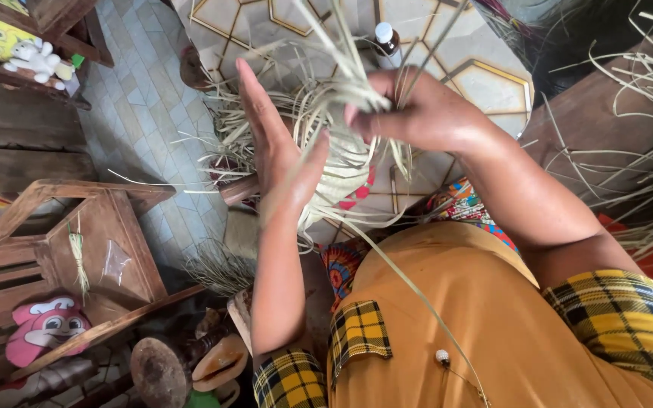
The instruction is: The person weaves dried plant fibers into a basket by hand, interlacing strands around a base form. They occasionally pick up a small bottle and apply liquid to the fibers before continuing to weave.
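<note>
Between the two hands sits a half-woven bundle of pale straw strips, its loose ends fanning up and outward over the patterned floor beyond, with a wooden rack well off to the left hand's side. The left hand is flat, fingers pressed together and straight, laid against the weave's near side (palm turned inward), while the right hand is closed around a gathered tuft of strips at the top. If that grip slackens, the gathered strips would likely spring apart and the weave loosen; one long strip trailing toward the orange dress could snag.
</note>
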